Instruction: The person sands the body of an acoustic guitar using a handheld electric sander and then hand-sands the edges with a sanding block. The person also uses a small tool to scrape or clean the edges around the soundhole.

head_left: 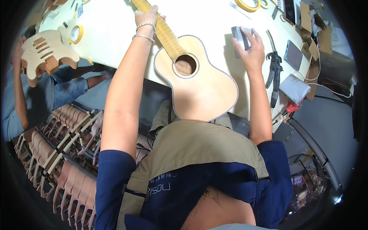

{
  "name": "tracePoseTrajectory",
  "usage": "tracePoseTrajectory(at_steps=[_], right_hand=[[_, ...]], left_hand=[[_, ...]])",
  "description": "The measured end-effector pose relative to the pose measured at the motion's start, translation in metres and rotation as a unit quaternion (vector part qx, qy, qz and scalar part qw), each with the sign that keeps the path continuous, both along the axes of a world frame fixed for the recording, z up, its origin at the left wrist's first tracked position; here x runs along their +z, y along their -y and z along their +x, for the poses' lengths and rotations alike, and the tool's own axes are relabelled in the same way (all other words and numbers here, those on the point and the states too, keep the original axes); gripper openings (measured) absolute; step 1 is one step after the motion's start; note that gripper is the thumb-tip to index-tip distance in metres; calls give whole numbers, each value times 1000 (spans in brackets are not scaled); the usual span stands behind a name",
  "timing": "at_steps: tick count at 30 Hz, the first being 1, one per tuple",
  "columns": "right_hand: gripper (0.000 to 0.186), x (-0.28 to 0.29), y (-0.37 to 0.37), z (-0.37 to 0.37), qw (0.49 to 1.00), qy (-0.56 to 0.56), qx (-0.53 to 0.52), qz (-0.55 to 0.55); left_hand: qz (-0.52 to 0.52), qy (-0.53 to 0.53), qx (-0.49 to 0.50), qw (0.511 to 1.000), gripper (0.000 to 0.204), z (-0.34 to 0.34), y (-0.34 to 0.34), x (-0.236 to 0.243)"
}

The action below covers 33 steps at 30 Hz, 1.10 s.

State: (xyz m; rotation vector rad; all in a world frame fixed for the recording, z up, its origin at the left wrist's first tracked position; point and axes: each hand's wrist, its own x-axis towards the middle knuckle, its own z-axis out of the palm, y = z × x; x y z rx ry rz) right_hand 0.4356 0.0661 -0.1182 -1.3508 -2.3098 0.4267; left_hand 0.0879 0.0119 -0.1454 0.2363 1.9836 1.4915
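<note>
The left hand [147, 17] grips the taped neck [170, 40] of an unfinished ukulele [205, 90] overhanging the counter's [214, 25] near edge; the right hand [253, 48] holds a grey block [237, 33], perhaps metal. The step looks like steadying; lifting the block calls for a firm right grip.

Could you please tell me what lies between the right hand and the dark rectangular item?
In the head view, a long black tool lies on the white tabletop between the right hand and the dark rectangular item.
</note>
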Motion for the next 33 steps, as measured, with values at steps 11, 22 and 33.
tracePoseTrajectory(at_steps=[11,22,33], right_hand=[[38,35,72,-89,976,31,179,121],[36,36,66,-90,972,15,215,88],[35,34,79,-69,972,11,219,87]], left_hand=[[-12,-53,-49,997,31,23,6,2],[-6,-48,28,998,22,36,6,14],[-43,-57,30,997,28,32,3,10]])
